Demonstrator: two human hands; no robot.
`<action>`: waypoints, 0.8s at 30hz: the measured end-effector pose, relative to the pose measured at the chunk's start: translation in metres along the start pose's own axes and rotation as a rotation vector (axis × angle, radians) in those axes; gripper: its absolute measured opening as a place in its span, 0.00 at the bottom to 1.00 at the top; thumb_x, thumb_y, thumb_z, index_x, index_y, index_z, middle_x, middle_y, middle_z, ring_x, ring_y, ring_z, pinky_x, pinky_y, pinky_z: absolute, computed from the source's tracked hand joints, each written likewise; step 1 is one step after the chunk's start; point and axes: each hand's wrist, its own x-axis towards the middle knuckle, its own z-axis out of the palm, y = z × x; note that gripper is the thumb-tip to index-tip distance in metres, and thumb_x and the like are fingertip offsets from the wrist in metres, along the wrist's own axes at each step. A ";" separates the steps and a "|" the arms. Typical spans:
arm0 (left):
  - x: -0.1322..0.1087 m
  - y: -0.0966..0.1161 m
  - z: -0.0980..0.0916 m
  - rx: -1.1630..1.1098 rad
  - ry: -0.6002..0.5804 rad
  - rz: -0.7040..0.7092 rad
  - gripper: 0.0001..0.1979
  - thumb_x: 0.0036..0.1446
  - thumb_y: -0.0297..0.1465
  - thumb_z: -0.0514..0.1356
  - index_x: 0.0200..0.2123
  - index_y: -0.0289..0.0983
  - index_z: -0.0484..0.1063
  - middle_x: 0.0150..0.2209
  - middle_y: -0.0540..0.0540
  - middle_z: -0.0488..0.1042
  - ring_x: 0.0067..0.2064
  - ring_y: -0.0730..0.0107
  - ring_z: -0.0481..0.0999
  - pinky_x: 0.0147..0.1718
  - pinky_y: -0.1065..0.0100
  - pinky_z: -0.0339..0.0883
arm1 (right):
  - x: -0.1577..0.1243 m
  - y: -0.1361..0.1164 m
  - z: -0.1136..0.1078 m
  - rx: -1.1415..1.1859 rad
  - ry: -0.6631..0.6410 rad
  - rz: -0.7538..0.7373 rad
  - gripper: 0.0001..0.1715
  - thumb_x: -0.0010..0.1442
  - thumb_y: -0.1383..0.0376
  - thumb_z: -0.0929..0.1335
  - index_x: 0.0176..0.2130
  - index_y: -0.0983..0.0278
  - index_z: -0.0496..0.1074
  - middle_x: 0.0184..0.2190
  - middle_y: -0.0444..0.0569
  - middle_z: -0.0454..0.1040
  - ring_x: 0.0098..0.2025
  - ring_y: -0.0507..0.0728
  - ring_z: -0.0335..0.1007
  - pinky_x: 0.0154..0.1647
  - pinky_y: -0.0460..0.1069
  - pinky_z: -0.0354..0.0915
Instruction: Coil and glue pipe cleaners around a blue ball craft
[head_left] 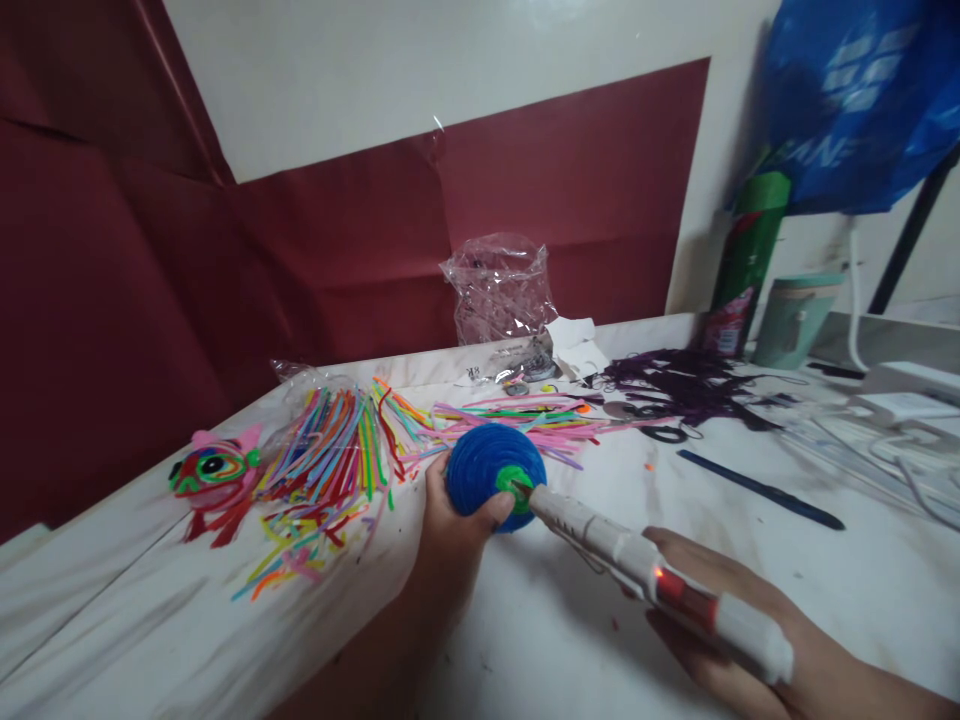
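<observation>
My left hand (461, 520) is closed round a blue ball (487, 450) covered in coiled strands, with a bright green round patch (514, 482) on the side facing me. Its thumb presses near that patch. In my right hand (720, 610) is a white hot glue gun (600, 535) with a lit red part on its body. The gun's nozzle points left and meets the green patch, or hovers just over it; which one I cannot tell. Most of my right fingers are hidden behind the gun.
Colourful pipe cleaners (337, 440) lie in bundles at the left and behind the ball, beside a colourful animal figure (214, 475). A dark blue flat stick (761, 490), purple strands (682, 385), a green can (750, 250), a cup (799, 320) and white cables (885, 450) are at the right.
</observation>
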 end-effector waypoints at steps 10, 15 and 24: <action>0.000 0.002 0.000 -0.005 0.017 0.017 0.40 0.33 0.34 0.72 0.52 0.38 0.62 0.43 0.44 0.74 0.42 0.60 0.75 0.44 0.61 0.68 | 0.004 0.003 -0.009 0.043 -0.135 -0.086 0.08 0.57 0.65 0.63 0.27 0.56 0.67 0.25 0.45 0.77 0.28 0.58 0.77 0.26 0.46 0.75; 0.000 0.002 0.001 -0.013 0.033 0.028 0.39 0.33 0.33 0.72 0.52 0.38 0.62 0.42 0.43 0.74 0.42 0.60 0.75 0.44 0.60 0.68 | 0.004 0.003 -0.008 0.029 -0.078 -0.098 0.08 0.57 0.65 0.64 0.26 0.56 0.68 0.25 0.45 0.77 0.26 0.57 0.77 0.24 0.46 0.75; 0.000 0.002 0.001 0.037 0.023 0.002 0.42 0.33 0.34 0.73 0.53 0.37 0.61 0.45 0.41 0.73 0.45 0.58 0.74 0.46 0.59 0.67 | 0.006 -0.001 -0.008 0.047 -0.070 -0.050 0.10 0.57 0.62 0.63 0.24 0.55 0.67 0.23 0.45 0.77 0.26 0.57 0.76 0.23 0.45 0.74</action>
